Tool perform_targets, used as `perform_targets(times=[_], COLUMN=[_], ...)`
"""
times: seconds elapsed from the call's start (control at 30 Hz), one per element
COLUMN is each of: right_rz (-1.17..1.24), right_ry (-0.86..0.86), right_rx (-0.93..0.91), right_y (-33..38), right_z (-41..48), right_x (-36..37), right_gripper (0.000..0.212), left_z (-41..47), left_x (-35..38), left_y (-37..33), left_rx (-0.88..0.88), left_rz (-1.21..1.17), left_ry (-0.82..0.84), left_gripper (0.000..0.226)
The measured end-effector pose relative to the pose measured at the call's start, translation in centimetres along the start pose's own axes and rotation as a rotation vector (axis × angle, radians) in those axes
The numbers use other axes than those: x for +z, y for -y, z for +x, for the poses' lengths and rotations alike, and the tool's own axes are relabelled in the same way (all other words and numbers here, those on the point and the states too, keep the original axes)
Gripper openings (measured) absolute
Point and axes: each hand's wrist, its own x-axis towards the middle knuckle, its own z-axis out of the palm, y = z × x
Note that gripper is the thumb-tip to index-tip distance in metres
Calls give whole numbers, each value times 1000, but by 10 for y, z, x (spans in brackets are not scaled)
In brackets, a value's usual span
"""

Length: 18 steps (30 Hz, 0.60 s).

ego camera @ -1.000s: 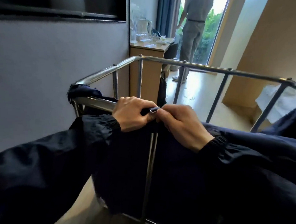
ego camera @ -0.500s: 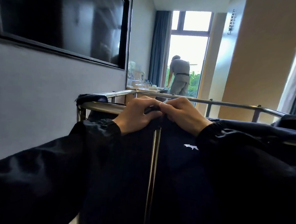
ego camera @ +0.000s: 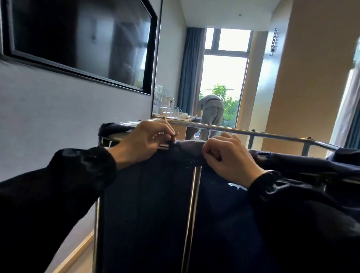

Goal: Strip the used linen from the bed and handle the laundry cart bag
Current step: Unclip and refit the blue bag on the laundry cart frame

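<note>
Navy laundry bag (ego camera: 148, 208) is hanging on the steel cart frame (ego camera: 260, 134); my left grip (ego camera: 146, 143) is pinching its hem, my right grip (ego camera: 232, 161) clamping it alongside.

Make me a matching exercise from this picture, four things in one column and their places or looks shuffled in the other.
Things: 1 laundry bag; 2 cart frame; 3 television; 4 curtain.
Descriptions: A hangs beside the window; B shiny metal tubing; C mounted on the left wall; D dark fabric hung over the frame.
Pairs: 1-D, 2-B, 3-C, 4-A.
</note>
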Motion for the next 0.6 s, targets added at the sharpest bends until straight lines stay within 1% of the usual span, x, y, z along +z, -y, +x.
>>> perform_targets(times=[0.1, 0.17, 0.23, 0.27, 0.3, 0.33, 0.37, 0.47, 0.5, 0.53, 0.6], right_rz=[-27, 11, 53, 63, 52, 2, -72, -274, -315, -344, -351], right_ry=[26, 45, 63, 70, 76, 82, 92, 161, 165, 172, 178], right_rx=[44, 76, 110, 122, 110, 73, 19, -100, -129, -152, -206], right_y=[2, 3, 3, 5, 7, 9, 10, 7, 6, 8, 8], right_z=[1, 2, 5, 5, 4, 2, -1, -13, -14, -14, -10], right_x=[-3, -6, -7, -7, -6, -6, -5, -5, -4, -3, 1], right_gripper=[5, 12, 21, 22, 20, 15, 15, 51, 58, 62, 63], left_z=[-12, -16, -16, -14, -14, -12, -11, -8, -7, -6, -4], left_x=[16, 27, 29, 29, 29, 28, 28, 27, 26, 25, 23], left_y=[-1, 2, 7, 8, 8, 7, 6, 5, 5, 5, 3], left_rx=[98, 184, 292, 342, 378, 404, 425, 479, 498, 519, 568], left_rz=[125, 259, 420, 471, 504, 530, 553, 599, 605, 613, 632], left_ry=[31, 84, 94, 99, 107, 118, 132, 157, 158, 163, 177], left_gripper=[12, 12, 17, 19, 20, 22, 23, 23, 21, 20, 14])
